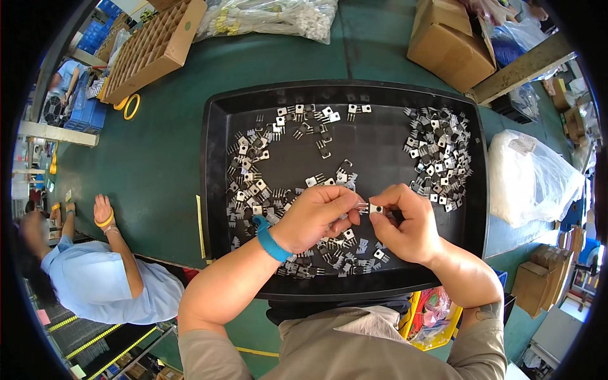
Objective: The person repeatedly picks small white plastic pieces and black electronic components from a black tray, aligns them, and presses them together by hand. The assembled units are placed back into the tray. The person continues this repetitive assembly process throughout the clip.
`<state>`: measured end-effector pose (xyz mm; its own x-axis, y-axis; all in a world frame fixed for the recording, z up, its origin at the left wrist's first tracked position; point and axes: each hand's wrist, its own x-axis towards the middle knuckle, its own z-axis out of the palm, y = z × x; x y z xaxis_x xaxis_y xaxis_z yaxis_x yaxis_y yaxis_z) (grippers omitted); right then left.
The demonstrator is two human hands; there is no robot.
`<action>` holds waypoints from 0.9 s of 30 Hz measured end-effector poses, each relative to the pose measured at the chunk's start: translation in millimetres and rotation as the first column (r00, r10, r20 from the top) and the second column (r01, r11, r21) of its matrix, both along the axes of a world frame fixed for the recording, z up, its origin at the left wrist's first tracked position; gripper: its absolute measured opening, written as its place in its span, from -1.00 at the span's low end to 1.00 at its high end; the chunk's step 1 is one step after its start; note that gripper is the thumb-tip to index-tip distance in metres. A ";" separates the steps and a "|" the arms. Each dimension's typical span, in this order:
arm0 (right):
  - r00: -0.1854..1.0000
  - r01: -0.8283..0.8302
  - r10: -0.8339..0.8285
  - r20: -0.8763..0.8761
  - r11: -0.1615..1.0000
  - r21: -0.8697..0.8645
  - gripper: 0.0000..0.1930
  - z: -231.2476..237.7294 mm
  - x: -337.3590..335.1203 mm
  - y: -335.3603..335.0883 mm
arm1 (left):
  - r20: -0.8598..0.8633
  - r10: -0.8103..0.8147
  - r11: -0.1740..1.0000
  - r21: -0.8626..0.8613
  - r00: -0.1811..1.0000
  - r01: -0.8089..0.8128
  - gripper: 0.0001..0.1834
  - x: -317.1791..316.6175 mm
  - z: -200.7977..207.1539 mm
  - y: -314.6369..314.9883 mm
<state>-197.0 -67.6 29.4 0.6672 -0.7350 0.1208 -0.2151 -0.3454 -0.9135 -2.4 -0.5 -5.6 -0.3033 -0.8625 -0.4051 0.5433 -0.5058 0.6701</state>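
Note:
Over the middle of a black tray point(472, 247), both my hands meet at one small transistor point(377, 208) with a metal tab and thin leads. The thumb and forefinger of my right hand point(410, 225) pinch its tab end. My left hand point(316, 215), with a blue band at the wrist, is closed at the lead end; its fingers partly hide the leads. Below and around my left hand lie many loose transistors point(256, 183), together with small grey comb-like pieces point(363, 246). A separate pile of transistors point(440, 152) covers the tray's right side.
The tray rests on a green table point(158, 171). Beyond it are a divided cardboard box point(155, 54), bagged white-ended cables point(272, 19) and an open carton point(449, 47). A clear plastic bag point(529, 177) sits at right. At left, a co-worker's hand point(102, 210) touches the table.

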 end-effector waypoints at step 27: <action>0.998 -0.054 0.057 -0.041 0.996 0.071 -0.82 -3.3 -1.2 -4.1 | 0.073 0.004 1.000 -0.002 0.997 -0.004 -0.79 1.5 2.3 0.2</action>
